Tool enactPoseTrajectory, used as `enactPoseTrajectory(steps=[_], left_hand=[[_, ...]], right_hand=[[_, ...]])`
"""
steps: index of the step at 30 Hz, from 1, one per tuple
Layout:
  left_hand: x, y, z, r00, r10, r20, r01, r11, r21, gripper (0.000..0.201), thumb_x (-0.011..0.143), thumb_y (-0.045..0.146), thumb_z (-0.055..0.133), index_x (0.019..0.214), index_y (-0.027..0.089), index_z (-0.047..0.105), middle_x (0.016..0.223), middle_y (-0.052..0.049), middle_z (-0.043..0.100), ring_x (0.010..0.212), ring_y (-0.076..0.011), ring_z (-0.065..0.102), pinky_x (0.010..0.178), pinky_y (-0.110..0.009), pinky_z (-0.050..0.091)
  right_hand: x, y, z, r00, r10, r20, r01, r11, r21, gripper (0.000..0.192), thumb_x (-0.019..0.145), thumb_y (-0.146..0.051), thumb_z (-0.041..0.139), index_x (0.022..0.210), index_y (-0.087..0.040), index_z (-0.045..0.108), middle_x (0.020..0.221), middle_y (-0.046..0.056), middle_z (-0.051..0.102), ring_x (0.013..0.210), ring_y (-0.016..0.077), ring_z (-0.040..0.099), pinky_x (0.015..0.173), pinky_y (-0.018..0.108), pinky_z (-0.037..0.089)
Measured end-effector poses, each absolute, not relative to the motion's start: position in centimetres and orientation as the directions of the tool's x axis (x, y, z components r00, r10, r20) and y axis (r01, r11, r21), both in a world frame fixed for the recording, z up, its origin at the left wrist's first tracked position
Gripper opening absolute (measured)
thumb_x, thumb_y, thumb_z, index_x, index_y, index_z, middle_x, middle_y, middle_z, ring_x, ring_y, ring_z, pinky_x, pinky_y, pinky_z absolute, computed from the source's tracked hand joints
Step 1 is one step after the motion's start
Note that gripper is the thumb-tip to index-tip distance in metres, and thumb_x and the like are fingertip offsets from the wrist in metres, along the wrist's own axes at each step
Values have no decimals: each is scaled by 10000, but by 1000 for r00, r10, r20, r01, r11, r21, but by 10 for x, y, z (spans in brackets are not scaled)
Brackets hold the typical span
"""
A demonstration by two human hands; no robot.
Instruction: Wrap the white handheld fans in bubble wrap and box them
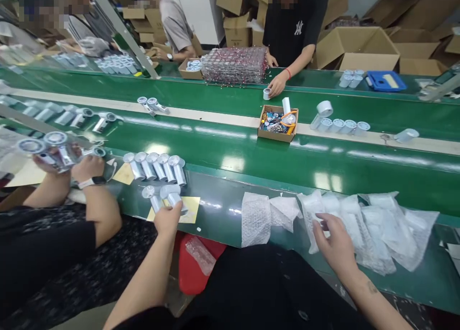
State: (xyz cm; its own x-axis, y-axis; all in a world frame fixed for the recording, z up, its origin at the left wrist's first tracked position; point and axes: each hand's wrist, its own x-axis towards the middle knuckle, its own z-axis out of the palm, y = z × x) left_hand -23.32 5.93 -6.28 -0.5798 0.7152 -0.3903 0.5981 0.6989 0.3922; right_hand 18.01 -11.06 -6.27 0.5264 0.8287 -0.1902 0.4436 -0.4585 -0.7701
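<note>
The left hand point(168, 218) is closed around a silver fan point(174, 196) on the yellow sheet point(192, 206); the right hand point(334, 241), fingers loosely open, touches the bubble bags point(373, 229) far right of this sheet. Better to lift one bag only. Beyond the sheet, a small carton point(276, 124) holds colourful parts.

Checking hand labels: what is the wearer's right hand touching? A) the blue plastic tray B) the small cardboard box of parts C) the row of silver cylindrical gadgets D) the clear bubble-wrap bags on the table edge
D: the right hand rests on the pile of clear bubble-wrap bags at the near edge, fingers spread.
</note>
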Motion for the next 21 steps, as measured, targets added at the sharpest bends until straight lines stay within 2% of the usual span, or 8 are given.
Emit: enactPoseTrajectory(steps=[2,4,6,7,10,12,15,21], left_hand=[[-198,41,-62,-474,766,-435,557,643,525,396,812,537,479,796,158,593,709,-73,616,716,-253,643,627,-335,485],[-156,17,-65,-231,818,-527,394,573,718,428,811,584,485,847,168,577,677,-20,590,520,-145,544,484,-255,409],[-120,-5,-75,167,801,-575,221,538,814,478,791,629,537,902,165,577,689,-10,591,494,-119,517,473,-239,407],[-109,-12,-81,339,771,-539,236,485,842,480,821,623,507,946,165,577,721,-17,599,529,-124,537,503,-246,436],[-101,-20,-106,662,603,-445,491,100,865,333,855,487,536,979,185,599,854,-43,618,744,-170,598,695,-308,507],[-109,-17,-121,744,502,-442,564,-116,817,180,783,345,639,890,200,636,889,-50,622,864,-206,592,816,-337,489],[-117,-14,-135,763,458,-456,583,-184,791,34,755,218,620,731,201,636,844,-65,622,927,-243,579,898,-362,450],[-102,-10,-126,627,633,-454,653,-109,749,119,795,195,521,707,207,600,755,-50,612,860,-222,572,851,-335,438]], right_hand=[[154,-87,-41,381,769,-513,-4,-554,-832,373,786,-528,650,1015,-236,614,1020,106,652,962,294,620,861,459,506],[125,-63,-34,131,741,-658,-318,-597,-736,438,766,-558,684,1059,-246,593,1049,85,672,957,274,649,837,443,533],[103,-46,-39,-3,748,-663,-446,-595,-669,452,748,-550,712,1053,-243,583,1022,65,686,942,265,667,792,427,557],[96,-40,-43,-2,754,-657,-485,-575,-659,432,740,-531,726,1025,-241,578,959,47,691,910,255,674,762,408,565],[99,-40,-52,107,741,-663,-604,-481,-635,398,724,-450,762,988,-257,536,786,-21,653,787,200,667,693,333,566],[115,-50,-52,161,727,-668,-623,-450,-640,449,700,-407,789,1030,-270,517,771,-43,637,710,167,649,653,298,563],[141,-74,-44,147,727,-671,-627,-456,-631,544,630,-320,845,1068,-259,528,813,-37,640,730,159,651,673,288,572],[152,-125,-29,18,706,-708,-624,-545,-560,569,568,-268,867,1062,-217,589,840,0,648,755,176,659,643,283,561]])
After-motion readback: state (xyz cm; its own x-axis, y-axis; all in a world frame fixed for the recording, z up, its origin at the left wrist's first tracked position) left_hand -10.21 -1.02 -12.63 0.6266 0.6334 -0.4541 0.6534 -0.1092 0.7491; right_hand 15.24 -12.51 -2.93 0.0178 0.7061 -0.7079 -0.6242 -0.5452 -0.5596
